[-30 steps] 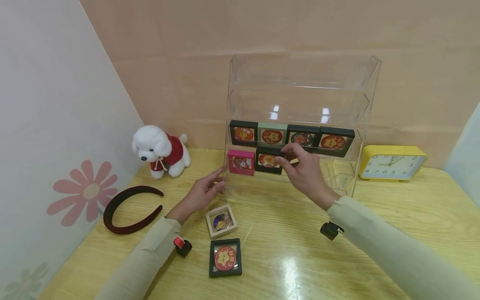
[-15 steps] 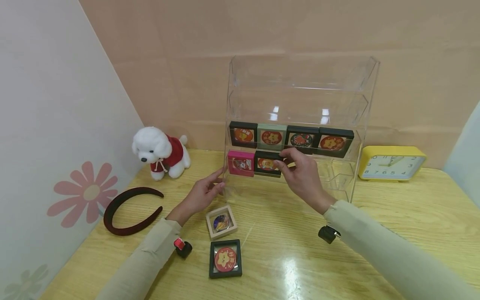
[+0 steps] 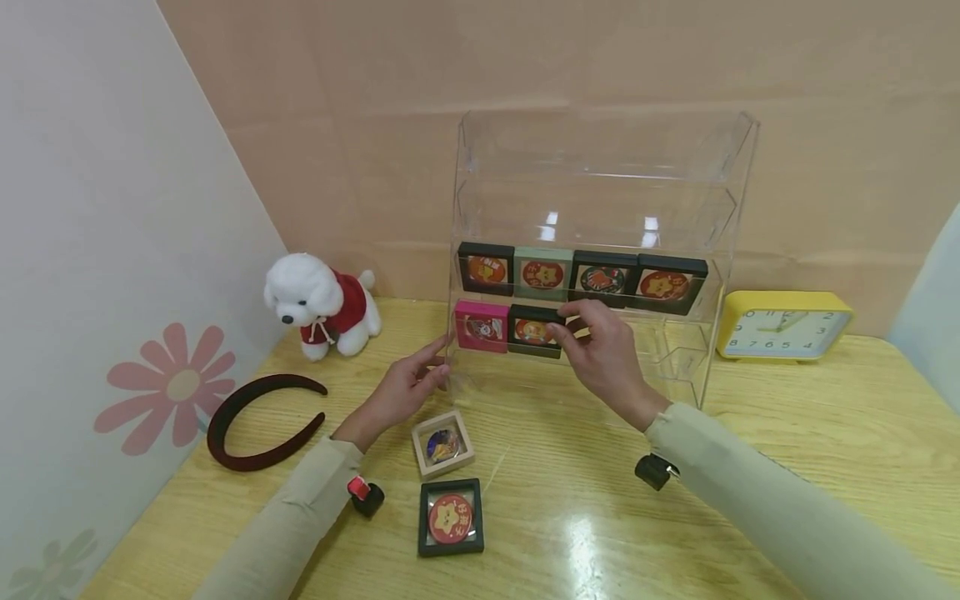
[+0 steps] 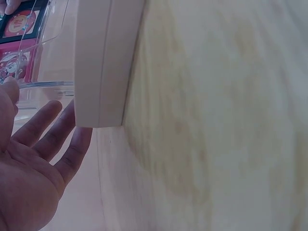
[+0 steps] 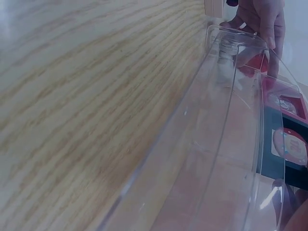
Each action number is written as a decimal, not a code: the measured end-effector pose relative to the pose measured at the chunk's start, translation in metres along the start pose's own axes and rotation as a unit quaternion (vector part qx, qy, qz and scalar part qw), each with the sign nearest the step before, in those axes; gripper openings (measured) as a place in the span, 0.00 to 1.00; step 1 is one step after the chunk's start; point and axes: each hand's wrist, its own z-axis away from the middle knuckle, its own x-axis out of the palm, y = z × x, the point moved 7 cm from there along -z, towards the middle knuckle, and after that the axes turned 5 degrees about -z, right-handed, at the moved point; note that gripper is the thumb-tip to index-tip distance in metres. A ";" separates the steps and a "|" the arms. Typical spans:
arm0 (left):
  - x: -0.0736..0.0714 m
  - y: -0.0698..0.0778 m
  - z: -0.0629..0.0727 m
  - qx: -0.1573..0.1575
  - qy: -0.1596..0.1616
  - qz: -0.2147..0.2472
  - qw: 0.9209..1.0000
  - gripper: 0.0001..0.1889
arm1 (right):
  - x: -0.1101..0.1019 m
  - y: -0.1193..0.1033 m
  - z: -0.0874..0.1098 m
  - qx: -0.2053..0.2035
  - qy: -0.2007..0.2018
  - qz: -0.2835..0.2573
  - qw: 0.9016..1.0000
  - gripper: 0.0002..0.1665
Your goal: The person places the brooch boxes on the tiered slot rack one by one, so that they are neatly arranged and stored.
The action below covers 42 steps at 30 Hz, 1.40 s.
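A clear acrylic display rack [image 3: 592, 200] with stepped tiers stands on the table. At its lower left edge, my left hand [image 3: 397, 387] holds the side, thumb in front and the other fingers behind. My right hand [image 3: 607, 354] pinches the right edge of a black square display frame [image 3: 525, 332] with a round orange-red badge; the frame sits in the lowest filled tier. Beside it on the left is a pink frame [image 3: 482, 326]. The tier above bears a row of black frames [image 3: 667, 285] and one pale green frame [image 3: 543, 273].
In front of the rack lie a light wooden frame [image 3: 442, 444] and a black frame with a red star badge [image 3: 451, 517]. A dark red headband [image 3: 225, 433] and a white plush dog [image 3: 307, 287] are at the left. A yellow clock [image 3: 786, 325] stands right of the rack.
The black frame in my right hand has sunk slightly lower in its tier, and that hand has come down a little with it. My left hand has stayed at the rack's edge.
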 end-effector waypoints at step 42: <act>0.007 -0.037 -0.003 0.013 0.014 0.002 1.000 0.25 | 0.000 -0.001 0.003 -0.009 -0.005 0.011 1.000 0.14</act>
